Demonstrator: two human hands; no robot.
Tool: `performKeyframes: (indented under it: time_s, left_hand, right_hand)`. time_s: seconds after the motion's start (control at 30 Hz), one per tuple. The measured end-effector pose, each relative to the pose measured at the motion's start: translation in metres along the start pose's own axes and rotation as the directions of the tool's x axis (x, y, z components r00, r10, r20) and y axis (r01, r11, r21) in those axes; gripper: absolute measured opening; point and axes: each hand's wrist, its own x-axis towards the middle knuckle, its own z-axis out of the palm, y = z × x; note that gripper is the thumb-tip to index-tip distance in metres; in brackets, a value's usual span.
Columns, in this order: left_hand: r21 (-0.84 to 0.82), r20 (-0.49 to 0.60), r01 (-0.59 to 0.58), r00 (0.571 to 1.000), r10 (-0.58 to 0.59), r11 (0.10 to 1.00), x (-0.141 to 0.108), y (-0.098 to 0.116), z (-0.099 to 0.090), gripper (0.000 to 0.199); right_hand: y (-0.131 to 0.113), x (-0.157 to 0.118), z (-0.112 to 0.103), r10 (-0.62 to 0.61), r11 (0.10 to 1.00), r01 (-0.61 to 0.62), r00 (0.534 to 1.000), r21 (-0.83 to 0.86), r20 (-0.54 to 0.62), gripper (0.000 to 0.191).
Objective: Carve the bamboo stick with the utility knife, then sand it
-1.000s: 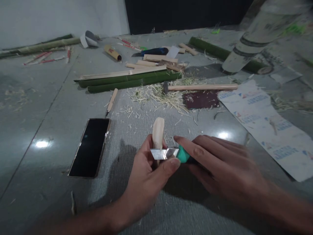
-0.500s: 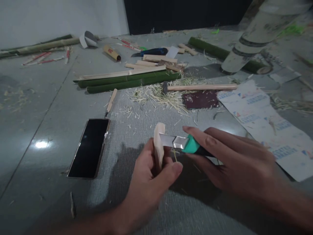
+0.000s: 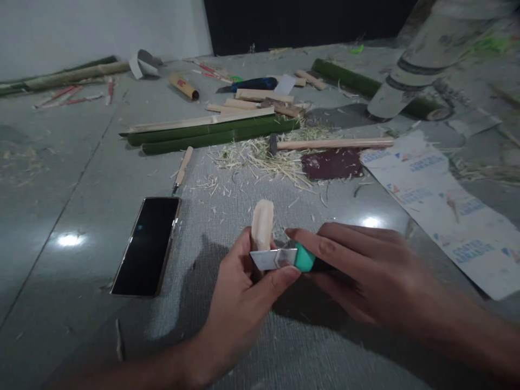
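A pale piece of wood point(image 3: 262, 221) stands upright in my left hand point(image 3: 247, 287), whose fingers wrap round its lower part. My right hand point(image 3: 361, 271) is closed on a utility knife point(image 3: 304, 258) with a green and black handle. The knife's wide metal blade lies across the front of the wood, low down and close to my left thumb. My left fingers are partly hidden behind the wood and the blade.
A phone point(image 3: 147, 246) and a wooden-handled tool point(image 3: 184, 167) lie at left. Beyond are green bamboo strips point(image 3: 219, 132), shavings, a hammer point(image 3: 333, 143) and a dark red sheet point(image 3: 333, 164). White printed paper point(image 3: 442, 206) lies right, below a person's leg point(image 3: 418, 70).
The knife blade has moved down and left across the wood, with my right hand shifting left. The wood has turned so its broad face shows more.
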Motion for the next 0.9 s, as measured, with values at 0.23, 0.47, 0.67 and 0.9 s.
performKeyframes:
  time_s: [0.23,0.47,0.67,0.9]
  left_hand:
    - [-0.008,-0.051,0.015,0.999,-0.016,1.000,-0.006,-0.006,0.003,0.029]
    - [0.041,-0.107,0.019,0.994,-0.014,0.999,-0.007,-0.006,0.003,0.031]
    - [0.078,-0.146,0.046,0.989,-0.034,0.996,-0.014,-0.002,0.007,0.038]
    - [0.093,-0.089,0.049,0.995,-0.041,0.994,-0.015,0.001,0.004,0.031]
  right_hand:
    - [-0.006,-0.003,0.001,-0.041,0.997,0.036,0.996,-0.067,-0.080,0.040]
    - [-0.014,0.002,-0.001,-0.008,0.994,-0.003,0.995,-0.106,-0.104,0.037]
    - [-0.016,-0.001,-0.005,0.053,0.987,-0.077,0.984,-0.142,-0.167,0.039]
    - [0.014,-0.004,-0.013,0.175,0.922,-0.290,0.903,-0.258,-0.393,0.047]
